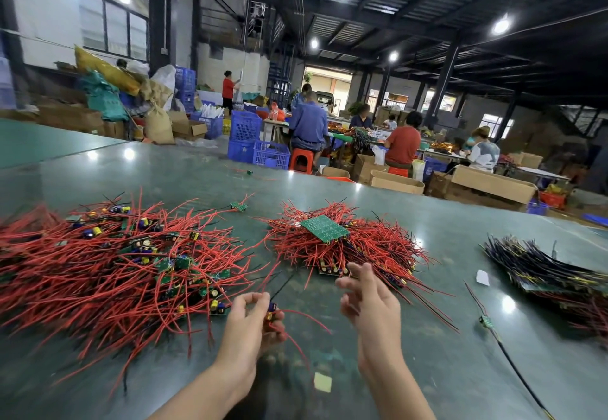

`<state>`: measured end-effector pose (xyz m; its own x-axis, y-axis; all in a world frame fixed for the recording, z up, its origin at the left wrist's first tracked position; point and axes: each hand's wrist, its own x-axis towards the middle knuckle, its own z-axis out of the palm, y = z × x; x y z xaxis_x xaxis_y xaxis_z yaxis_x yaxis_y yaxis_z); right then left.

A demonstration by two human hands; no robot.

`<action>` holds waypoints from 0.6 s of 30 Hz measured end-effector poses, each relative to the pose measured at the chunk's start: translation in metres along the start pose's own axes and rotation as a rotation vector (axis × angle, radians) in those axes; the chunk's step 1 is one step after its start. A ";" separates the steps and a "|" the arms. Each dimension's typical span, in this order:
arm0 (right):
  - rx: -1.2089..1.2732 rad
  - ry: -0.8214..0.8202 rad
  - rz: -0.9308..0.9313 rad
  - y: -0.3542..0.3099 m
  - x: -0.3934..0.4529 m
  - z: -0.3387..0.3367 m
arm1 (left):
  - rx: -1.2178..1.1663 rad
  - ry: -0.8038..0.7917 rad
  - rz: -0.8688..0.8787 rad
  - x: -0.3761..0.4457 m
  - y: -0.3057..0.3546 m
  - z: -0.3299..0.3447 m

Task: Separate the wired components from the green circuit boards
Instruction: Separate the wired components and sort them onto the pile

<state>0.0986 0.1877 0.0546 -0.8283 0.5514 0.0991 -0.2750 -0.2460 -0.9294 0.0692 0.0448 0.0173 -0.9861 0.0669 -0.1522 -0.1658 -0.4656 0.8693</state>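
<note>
On the table: big wire pile at left, second pile centre w/ a board panel on top, third pile far right. Left hand & right hand near front edge, between left & centre piles. Lone wired board right of hands. Crates & seated workers behind table.

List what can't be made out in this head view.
- Left hand: fingers hide most of the small wired part it holds.
- Right hand: motion-blurred, finger pose unclear.
- Left wire pile: cut off by the left edge.
- Dark wire bundle: blurred, cut off at the right edge.
</note>
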 end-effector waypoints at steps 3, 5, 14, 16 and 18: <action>-0.288 -0.174 0.097 0.009 -0.001 0.002 | 0.000 -0.073 0.014 -0.001 -0.001 0.001; -0.457 -0.347 0.075 0.011 -0.004 0.003 | 0.013 -0.111 0.004 -0.003 0.000 0.002; -0.722 -0.402 -0.398 0.023 -0.008 0.009 | 0.064 -0.247 -0.066 -0.007 -0.001 0.004; -0.686 -0.396 -0.378 0.021 -0.009 0.009 | 0.110 -0.278 -0.062 -0.008 -0.001 0.004; -0.630 -0.399 -0.313 0.020 -0.008 0.009 | 0.153 -0.293 -0.035 -0.008 -0.001 0.004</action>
<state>0.0951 0.1717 0.0380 -0.9030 0.1652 0.3965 -0.2945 0.4339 -0.8515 0.0774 0.0479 0.0194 -0.9379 0.3416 -0.0611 -0.1779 -0.3223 0.9298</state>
